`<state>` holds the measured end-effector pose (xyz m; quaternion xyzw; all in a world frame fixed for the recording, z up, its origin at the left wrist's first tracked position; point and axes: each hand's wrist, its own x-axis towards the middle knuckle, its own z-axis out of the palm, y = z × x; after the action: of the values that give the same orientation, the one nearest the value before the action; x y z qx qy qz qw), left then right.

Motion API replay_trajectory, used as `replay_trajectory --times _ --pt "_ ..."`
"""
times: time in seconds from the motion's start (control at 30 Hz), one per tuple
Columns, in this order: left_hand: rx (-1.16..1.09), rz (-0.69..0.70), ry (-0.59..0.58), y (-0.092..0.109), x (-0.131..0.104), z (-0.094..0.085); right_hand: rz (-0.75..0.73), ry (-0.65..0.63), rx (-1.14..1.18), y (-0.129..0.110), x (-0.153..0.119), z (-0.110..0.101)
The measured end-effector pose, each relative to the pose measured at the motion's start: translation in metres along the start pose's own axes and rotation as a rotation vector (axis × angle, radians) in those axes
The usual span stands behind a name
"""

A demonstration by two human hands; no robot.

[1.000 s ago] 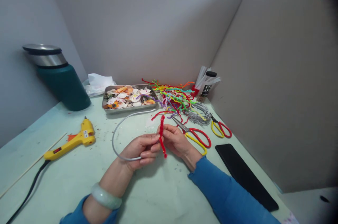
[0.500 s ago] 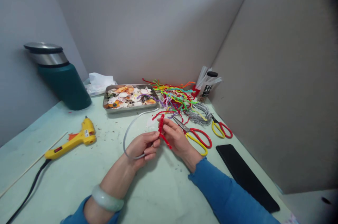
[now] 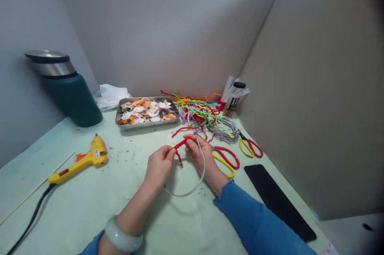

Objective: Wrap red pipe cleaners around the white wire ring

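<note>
A red fuzzy strip is stretched between my two hands over the middle of the table, with a loose tail hanging beside my left fingertips. My left hand pinches its left end. The right end is between the thumb and fingers of my right hand. A grey wire curves from the right hand down below both hands and back toward the left wrist. Red-and-yellow scissors lie just right of my right hand, their blades hidden behind it.
A metal tray of shells, colourful fuzzy strips and a grey wire coil lie at the back. A yellow glue gun and green bottle stand left. Right are small scissors and a black flat object.
The wire loop has swung from the left of my hands to below them. The red strip has turned from upright to nearly level, and my left hand now shows its back.
</note>
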<state>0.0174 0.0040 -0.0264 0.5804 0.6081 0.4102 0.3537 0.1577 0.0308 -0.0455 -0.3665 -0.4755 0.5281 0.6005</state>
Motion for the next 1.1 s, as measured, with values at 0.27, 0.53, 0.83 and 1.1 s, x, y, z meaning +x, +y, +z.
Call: replay_trajectory --times 0.27,0.53,0.83,1.1 --pt "0.048 0.107 0.048 0.007 -0.002 -0.008 0.071 -0.016 0.192 -0.008 -0.002 0.002" --pt "0.034 0.152 0.076 0.008 -0.001 -0.013 0.099 0.001 0.309 -0.013 -0.001 0.002" --pt "0.075 0.150 0.091 0.010 -0.001 -0.016 0.022 -0.003 0.142 -0.020 0.006 -0.007" --pt "0.278 0.379 0.266 0.013 -0.007 -0.017 -0.288 0.073 -0.463 -0.024 0.006 -0.012"
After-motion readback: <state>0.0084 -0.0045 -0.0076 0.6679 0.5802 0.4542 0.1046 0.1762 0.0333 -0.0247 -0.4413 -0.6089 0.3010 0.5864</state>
